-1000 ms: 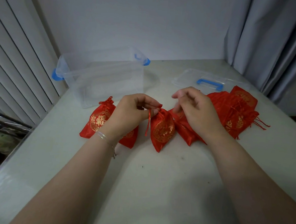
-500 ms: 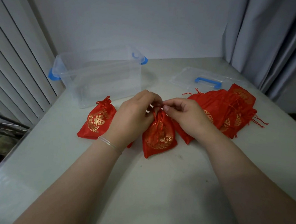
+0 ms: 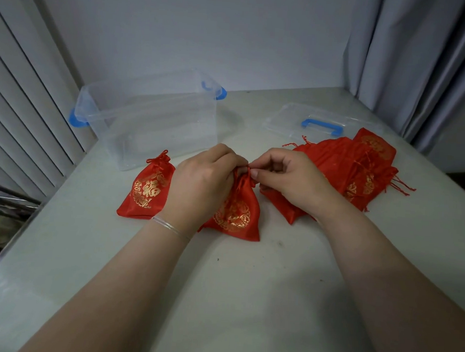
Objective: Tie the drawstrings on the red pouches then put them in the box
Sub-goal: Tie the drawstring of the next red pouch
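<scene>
Head view: left hand (image 3: pixel 203 182) and right hand (image 3: pixel 288 179) meet over a red satin pouch (image 3: pixel 237 214) with gold embroidery, lying on the desk (image 3: pixel 246 285). Both pinch its drawstring (image 3: pixel 249 174) at the gathered neck. Left of the left hand lies a tied pouch (image 3: pixel 147 191). Beyond it stands the clear box (image 3: pixel 150 116). Behind the right hand is a pile of pouches (image 3: pixel 357 170).

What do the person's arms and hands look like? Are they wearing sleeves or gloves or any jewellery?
Both arms are bare as far as the picture shows, with no sleeves and no gloves. The left hand has a thin clear bangle around its wrist. The right hand shows no ring, watch or bracelet, and its visible fingernails look short and unpainted.
</scene>
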`<state>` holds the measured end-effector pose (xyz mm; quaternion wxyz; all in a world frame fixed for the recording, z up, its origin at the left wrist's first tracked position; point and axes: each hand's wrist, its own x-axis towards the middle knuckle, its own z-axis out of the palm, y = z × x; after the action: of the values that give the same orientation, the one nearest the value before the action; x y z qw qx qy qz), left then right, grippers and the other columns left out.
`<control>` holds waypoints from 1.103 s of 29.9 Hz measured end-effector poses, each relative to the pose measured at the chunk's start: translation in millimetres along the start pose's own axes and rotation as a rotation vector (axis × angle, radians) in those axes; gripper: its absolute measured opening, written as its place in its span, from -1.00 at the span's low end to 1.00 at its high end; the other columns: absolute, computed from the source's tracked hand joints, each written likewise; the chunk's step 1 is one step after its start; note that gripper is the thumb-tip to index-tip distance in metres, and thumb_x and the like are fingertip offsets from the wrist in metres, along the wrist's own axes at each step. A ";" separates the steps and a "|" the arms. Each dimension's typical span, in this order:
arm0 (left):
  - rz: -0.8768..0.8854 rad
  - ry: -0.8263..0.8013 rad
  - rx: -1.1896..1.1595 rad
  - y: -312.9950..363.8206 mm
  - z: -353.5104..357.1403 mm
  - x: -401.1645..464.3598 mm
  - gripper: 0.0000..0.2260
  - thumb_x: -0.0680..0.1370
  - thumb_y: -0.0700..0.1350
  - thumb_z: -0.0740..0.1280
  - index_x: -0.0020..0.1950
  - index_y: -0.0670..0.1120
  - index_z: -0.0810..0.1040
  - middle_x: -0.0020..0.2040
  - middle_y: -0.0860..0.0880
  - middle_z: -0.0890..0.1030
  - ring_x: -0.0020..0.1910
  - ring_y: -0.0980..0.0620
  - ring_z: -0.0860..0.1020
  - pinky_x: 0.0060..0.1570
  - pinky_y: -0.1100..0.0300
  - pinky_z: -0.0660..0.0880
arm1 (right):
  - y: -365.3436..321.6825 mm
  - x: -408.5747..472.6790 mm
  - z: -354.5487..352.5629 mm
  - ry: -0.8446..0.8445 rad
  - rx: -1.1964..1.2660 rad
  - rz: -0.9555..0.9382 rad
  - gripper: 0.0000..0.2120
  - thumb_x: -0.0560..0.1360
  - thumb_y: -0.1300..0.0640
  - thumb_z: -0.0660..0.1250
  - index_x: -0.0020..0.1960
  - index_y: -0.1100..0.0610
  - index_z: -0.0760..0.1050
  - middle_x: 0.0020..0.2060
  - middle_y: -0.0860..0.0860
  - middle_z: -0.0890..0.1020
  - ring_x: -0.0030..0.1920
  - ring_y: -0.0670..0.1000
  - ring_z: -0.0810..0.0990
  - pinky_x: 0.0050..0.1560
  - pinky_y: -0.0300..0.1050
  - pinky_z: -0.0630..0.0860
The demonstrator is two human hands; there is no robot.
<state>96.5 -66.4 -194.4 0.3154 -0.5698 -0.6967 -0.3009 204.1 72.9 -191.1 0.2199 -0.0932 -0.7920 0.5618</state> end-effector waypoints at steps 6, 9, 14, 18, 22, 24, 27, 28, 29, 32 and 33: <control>-0.033 0.003 -0.031 -0.2 1.6 -1.0 -0.77 0.55 -0.06 0.25 -0.13 -0.11 0.67 -0.21 -0.04 0.64 -0.32 -0.06 0.60 -0.49 0.07 0.48 | -0.5 -3.8 1.4 0.049 -0.204 -0.078 -0.81 0.46 0.27 0.35 -0.21 -0.01 0.51 -0.37 -0.09 0.61 -0.35 -0.13 0.57 -0.24 -0.19 0.53; -0.035 0.005 -0.017 1.5 0.5 -1.1 -0.79 0.55 -0.06 0.27 -0.14 -0.10 0.67 -0.22 -0.02 0.64 -0.32 -0.05 0.60 -0.48 0.09 0.48 | -0.5 -5.6 2.6 0.129 -0.430 -0.080 -0.97 0.46 0.15 0.32 -0.13 0.04 0.48 -0.33 -0.09 0.58 -0.28 -0.10 0.57 -0.20 -0.10 0.54; -0.057 -0.041 0.061 6.2 0.0 0.8 -0.75 0.57 -0.05 0.20 -0.20 -0.08 0.59 -0.28 0.02 0.60 -0.33 -0.01 0.55 -0.53 0.16 0.36 | -4.4 -5.5 -1.1 0.189 -0.694 -0.030 -0.91 0.50 0.08 0.23 -0.03 0.07 0.40 -0.29 -0.06 0.55 -0.22 -0.02 0.52 -0.28 -0.09 0.43; 0.032 -0.105 0.077 7.6 0.6 2.9 -0.82 0.53 -0.19 0.18 -0.21 -0.12 0.53 -0.28 -0.02 0.55 -0.30 -0.06 0.49 -0.46 0.13 0.31 | -2.4 -2.3 0.3 0.180 -0.686 0.068 -0.91 0.49 0.08 0.22 -0.07 0.10 0.39 -0.32 -0.05 0.53 -0.27 0.01 0.54 -0.29 -0.08 0.43; 0.049 -0.114 0.012 5.5 1.0 3.6 -0.82 0.56 -0.10 0.21 -0.16 -0.12 0.53 -0.18 -0.03 0.55 -0.23 -0.06 0.48 -0.26 0.05 0.36 | -3.4 2.4 -1.1 0.190 0.026 0.352 -0.89 0.47 0.19 0.19 -0.24 0.10 0.39 -0.46 -0.03 0.44 -0.48 -0.03 0.42 -0.41 -0.10 0.43; 0.060 -0.101 -0.021 6.1 2.1 2.8 -0.81 0.56 -0.05 0.28 -0.15 -0.13 0.54 -0.16 -0.03 0.54 -0.22 -0.07 0.48 -0.23 0.00 0.39 | -3.7 3.6 -0.5 0.171 0.223 0.405 -0.85 0.46 0.22 0.17 -0.28 0.09 0.36 -0.46 -0.03 0.38 -0.45 -0.05 0.32 -0.45 -0.16 0.31; 0.050 -0.051 -0.144 7.9 0.4 4.4 -0.83 0.54 -0.07 0.34 -0.16 -0.16 0.55 -0.14 -0.05 0.54 -0.18 -0.06 0.45 -0.16 0.07 0.41 | -2.5 4.0 5.7 0.104 0.220 0.315 -0.83 0.50 0.22 0.15 -0.27 0.10 0.37 -0.43 -0.03 0.38 -0.42 -0.06 0.32 -0.42 -0.17 0.27; 0.043 -0.040 -0.191 8.2 -1.0 5.3 -0.84 0.54 -0.09 0.35 -0.16 -0.16 0.55 -0.14 -0.04 0.55 -0.15 -0.05 0.45 -0.10 0.13 0.40 | -1.8 3.4 7.4 0.084 0.111 0.251 -0.83 0.53 0.21 0.15 -0.23 0.09 0.39 -0.41 -0.05 0.40 -0.40 -0.09 0.35 -0.39 -0.20 0.29; 0.030 -0.038 -0.239 9.0 -2.2 6.3 -0.85 0.54 -0.10 0.35 -0.16 -0.16 0.55 -0.14 -0.02 0.56 -0.13 -0.05 0.46 -0.04 0.18 0.38 | -1.9 2.0 8.3 0.070 -0.030 0.188 -0.84 0.56 0.21 0.16 -0.18 0.06 0.40 -0.37 -0.08 0.44 -0.37 -0.12 0.39 -0.34 -0.24 0.32; -0.115 -0.081 -0.439 12.4 -7.1 7.2 -0.89 0.54 -0.11 0.32 -0.15 -0.10 0.54 -0.13 0.04 0.62 -0.05 -0.06 0.46 0.01 0.26 0.36 | -0.9 -0.9 7.0 0.019 -0.337 0.016 -0.94 0.58 0.18 0.17 -0.03 0.04 0.35 -0.25 -0.14 0.46 -0.25 -0.17 0.43 -0.26 -0.31 0.33; -0.170 -0.111 -0.505 12.5 -7.8 6.9 -0.91 0.55 -0.10 0.30 -0.14 -0.07 0.54 -0.12 0.06 0.63 -0.04 -0.04 0.45 0.00 0.29 0.36 | -1.3 -2.3 5.9 0.007 -0.408 -0.016 -0.95 0.58 0.18 0.16 -0.01 0.05 0.33 -0.23 -0.14 0.45 -0.22 -0.15 0.44 -0.25 -0.31 0.33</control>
<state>108.5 -66.2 -183.4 0.0985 -0.5854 -0.6611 -0.4588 203.5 66.5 -192.0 0.2035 -0.1316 -0.8894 0.3875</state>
